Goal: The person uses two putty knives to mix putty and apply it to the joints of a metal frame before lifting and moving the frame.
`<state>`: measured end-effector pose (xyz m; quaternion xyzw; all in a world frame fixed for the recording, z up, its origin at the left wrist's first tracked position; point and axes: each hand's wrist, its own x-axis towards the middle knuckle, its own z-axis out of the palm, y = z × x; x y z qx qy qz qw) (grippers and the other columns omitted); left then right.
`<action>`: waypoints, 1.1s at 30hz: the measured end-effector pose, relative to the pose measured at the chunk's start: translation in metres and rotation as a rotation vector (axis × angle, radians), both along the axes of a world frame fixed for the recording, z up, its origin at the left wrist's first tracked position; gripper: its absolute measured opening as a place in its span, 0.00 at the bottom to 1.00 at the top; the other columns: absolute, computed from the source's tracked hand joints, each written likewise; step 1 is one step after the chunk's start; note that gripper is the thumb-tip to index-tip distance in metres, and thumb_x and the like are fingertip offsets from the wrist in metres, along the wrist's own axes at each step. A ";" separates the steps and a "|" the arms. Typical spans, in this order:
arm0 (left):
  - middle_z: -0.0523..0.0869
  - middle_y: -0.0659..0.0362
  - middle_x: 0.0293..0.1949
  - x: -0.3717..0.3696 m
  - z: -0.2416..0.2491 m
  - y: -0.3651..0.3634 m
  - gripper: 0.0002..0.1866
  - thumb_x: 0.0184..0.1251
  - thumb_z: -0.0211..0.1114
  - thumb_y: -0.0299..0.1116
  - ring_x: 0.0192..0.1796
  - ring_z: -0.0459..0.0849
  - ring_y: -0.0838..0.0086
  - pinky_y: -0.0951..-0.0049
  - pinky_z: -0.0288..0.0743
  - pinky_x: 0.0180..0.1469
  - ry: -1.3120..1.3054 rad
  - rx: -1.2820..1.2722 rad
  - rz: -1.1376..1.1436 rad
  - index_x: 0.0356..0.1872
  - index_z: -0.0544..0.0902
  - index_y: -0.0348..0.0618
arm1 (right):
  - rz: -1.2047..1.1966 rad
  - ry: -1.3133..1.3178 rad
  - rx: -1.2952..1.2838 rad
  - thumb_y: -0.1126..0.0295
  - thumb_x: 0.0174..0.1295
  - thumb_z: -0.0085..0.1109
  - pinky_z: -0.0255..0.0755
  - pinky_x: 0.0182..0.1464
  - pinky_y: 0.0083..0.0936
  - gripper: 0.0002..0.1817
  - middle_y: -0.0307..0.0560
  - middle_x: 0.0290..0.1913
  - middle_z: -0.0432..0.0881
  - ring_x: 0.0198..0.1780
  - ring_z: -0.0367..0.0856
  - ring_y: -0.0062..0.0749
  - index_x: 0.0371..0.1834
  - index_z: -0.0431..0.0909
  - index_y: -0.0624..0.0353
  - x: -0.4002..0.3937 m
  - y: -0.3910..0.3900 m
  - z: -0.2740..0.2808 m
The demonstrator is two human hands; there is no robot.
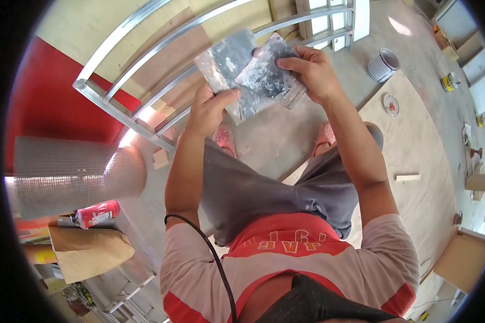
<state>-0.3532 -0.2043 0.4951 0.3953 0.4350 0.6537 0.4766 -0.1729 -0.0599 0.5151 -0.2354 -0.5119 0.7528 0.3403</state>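
My left hand (213, 110) is closed on the lower edge of a grey rectangular plate (221, 60), which is streaked with whitish smears and slightly blurred. In my right hand (313, 74), thumb on top and fingers underneath, is a smaller dark flat scraper-like piece (269, 72) crusted with white and grey residue. The smaller piece overlaps the right part of the plate in this view. Both are up in front of me, above the floor between my feet.
A curved metal-tube frame (170, 46) leans ahead. On the left stand a wire mesh roll (81, 175), a red packet (97, 213) and brown paper (91, 250). A plywood sheet (409, 134) on the right bears a round lid (391, 105) and wood strip (408, 177); a can (383, 65) stands beyond.
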 end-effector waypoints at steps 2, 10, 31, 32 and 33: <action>0.81 0.57 0.44 -0.002 -0.009 -0.003 0.17 0.57 0.59 0.18 0.47 0.79 0.72 0.72 0.73 0.49 -0.058 -0.048 0.023 0.50 0.75 0.35 | -0.053 0.079 0.059 0.76 0.55 0.61 0.74 0.33 0.21 0.09 0.47 0.33 0.82 0.28 0.79 0.24 0.38 0.78 0.69 -0.003 0.011 -0.003; 0.78 0.50 0.46 0.040 0.006 0.025 0.24 0.54 0.52 0.24 0.42 0.83 0.62 0.65 0.81 0.33 -0.333 0.077 0.263 0.56 0.67 0.35 | -0.567 -0.084 0.984 0.69 0.62 0.57 0.73 0.24 0.26 0.12 0.48 0.25 0.78 0.21 0.77 0.31 0.43 0.74 0.66 0.008 -0.022 -0.036; 0.72 0.56 0.56 0.036 -0.028 0.016 0.21 0.69 0.53 0.26 0.57 0.73 0.70 0.68 0.69 0.58 -0.201 0.150 0.298 0.62 0.62 0.38 | 0.028 -0.193 -0.003 0.76 0.55 0.60 0.68 0.29 0.15 0.13 0.42 0.29 0.81 0.28 0.76 0.17 0.44 0.76 0.67 0.036 -0.007 -0.034; 0.74 0.57 0.53 0.043 -0.023 0.011 0.20 0.69 0.53 0.26 0.56 0.72 0.73 0.71 0.68 0.57 -0.228 0.058 0.233 0.61 0.64 0.36 | 0.010 -0.210 0.004 0.76 0.55 0.59 0.68 0.29 0.14 0.13 0.42 0.30 0.81 0.28 0.76 0.16 0.44 0.76 0.67 0.035 -0.008 -0.034; 0.74 0.57 0.52 0.043 -0.027 0.007 0.20 0.69 0.54 0.26 0.55 0.73 0.74 0.72 0.67 0.57 -0.170 0.007 0.153 0.61 0.65 0.36 | -0.006 -0.229 0.010 0.77 0.55 0.58 0.67 0.29 0.13 0.12 0.41 0.31 0.81 0.28 0.76 0.16 0.44 0.76 0.67 0.034 -0.010 -0.035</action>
